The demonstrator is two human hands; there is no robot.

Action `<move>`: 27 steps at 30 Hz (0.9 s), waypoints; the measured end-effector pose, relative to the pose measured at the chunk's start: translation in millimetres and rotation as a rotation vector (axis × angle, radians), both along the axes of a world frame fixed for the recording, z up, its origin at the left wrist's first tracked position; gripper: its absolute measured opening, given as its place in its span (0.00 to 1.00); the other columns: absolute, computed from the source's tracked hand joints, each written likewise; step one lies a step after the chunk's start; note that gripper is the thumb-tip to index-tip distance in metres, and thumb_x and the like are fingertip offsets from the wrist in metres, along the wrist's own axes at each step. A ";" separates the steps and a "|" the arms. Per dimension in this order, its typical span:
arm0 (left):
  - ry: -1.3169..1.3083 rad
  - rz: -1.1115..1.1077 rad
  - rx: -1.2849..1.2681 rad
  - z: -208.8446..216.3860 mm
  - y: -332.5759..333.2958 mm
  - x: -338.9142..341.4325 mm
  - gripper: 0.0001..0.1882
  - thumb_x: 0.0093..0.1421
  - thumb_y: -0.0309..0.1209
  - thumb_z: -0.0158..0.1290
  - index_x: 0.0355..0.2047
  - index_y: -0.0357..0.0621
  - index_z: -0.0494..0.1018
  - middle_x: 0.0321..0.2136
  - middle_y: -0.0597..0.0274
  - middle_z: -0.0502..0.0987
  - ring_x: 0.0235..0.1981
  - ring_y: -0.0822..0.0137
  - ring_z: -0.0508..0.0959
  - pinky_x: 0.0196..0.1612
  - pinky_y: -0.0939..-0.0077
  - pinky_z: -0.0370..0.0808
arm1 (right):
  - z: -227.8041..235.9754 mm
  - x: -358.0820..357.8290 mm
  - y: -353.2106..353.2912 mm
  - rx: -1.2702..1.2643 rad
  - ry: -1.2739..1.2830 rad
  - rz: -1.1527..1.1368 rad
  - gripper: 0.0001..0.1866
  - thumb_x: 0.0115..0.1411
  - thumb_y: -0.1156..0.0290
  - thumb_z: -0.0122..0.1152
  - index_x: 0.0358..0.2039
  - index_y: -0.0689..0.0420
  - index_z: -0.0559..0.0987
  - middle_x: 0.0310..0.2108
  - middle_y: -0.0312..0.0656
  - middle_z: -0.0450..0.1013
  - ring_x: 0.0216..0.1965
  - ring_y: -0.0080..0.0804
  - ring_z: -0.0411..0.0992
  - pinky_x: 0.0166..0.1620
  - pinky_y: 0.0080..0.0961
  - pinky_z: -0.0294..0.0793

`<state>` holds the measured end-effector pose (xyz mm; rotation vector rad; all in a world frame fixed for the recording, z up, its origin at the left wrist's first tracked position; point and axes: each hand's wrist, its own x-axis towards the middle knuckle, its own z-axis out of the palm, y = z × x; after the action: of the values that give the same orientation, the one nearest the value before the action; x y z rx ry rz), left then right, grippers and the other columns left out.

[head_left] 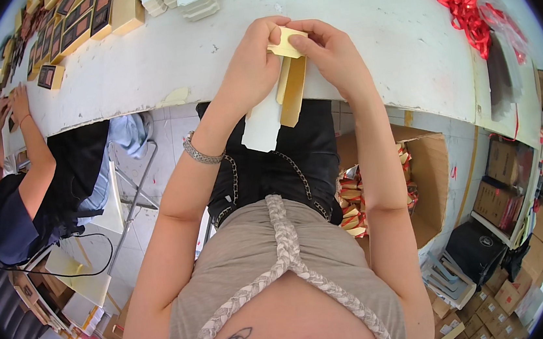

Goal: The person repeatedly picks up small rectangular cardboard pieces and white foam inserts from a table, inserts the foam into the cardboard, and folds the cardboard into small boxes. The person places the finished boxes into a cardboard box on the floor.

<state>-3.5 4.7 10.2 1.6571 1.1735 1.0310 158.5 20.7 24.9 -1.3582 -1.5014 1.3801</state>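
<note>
A gold and white folding carton (pixel 295 92), partly folded, is held up at the table's front edge. My left hand (pixel 258 63) grips its gold top end from the left, the fingers closed on it. From the right, my right hand (pixel 332 52) pinches the same end between thumb and fingers. Below my hands the carton's long gold panel hangs down, and a white panel sticks out toward my lap. Parts of the top end are hidden behind my fingers.
Gold boxes with dark fronts (pixel 75 31) and stacked white cartons (pixel 196 0) lie at the far left of the white table (pixel 389 34). Red ribbons (pixel 451 2) pile up at right. An open cardboard box (pixel 431 180) stands below. A co-worker's hands (pixel 14 106) are at left.
</note>
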 end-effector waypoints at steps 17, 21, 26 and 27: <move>0.986 -0.066 0.367 26.3 31.5 -9.4 0.14 0.49 0.29 0.56 0.37 0.48 0.70 0.22 0.61 0.77 0.26 0.57 0.77 0.26 0.66 0.72 | 17.1 -25.8 11.2 0.749 -1.088 0.246 0.06 0.42 0.77 0.60 0.23 0.59 0.75 0.21 0.41 0.72 0.26 0.36 0.74 0.26 0.27 0.74; 0.954 -0.046 0.285 31.8 42.1 -9.8 0.14 0.49 0.32 0.55 0.37 0.47 0.70 0.22 0.59 0.77 0.25 0.56 0.78 0.26 0.65 0.73 | 7.1 -28.0 18.8 0.903 -1.091 0.225 0.11 0.40 0.75 0.61 0.28 0.59 0.75 0.25 0.41 0.72 0.31 0.34 0.73 0.31 0.25 0.73; 0.996 0.216 0.084 24.8 23.6 -47.6 0.14 0.51 0.33 0.53 0.39 0.47 0.70 0.21 0.56 0.77 0.25 0.53 0.78 0.28 0.62 0.73 | 31.1 -38.2 -43.5 0.933 -0.832 0.212 0.26 0.45 0.70 0.64 0.47 0.58 0.72 0.40 0.41 0.68 0.43 0.37 0.67 0.45 0.31 0.67; 1.015 0.235 0.015 28.9 16.9 -50.3 0.14 0.51 0.33 0.52 0.39 0.46 0.70 0.21 0.56 0.77 0.25 0.53 0.78 0.28 0.62 0.74 | 22.1 -36.2 -50.3 0.941 -0.805 0.243 0.22 0.45 0.71 0.64 0.44 0.57 0.74 0.39 0.40 0.68 0.41 0.36 0.67 0.44 0.31 0.67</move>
<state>-53.8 21.6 39.2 2.1551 2.0278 0.2578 122.4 -29.6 47.0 -1.1188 -2.4413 0.0458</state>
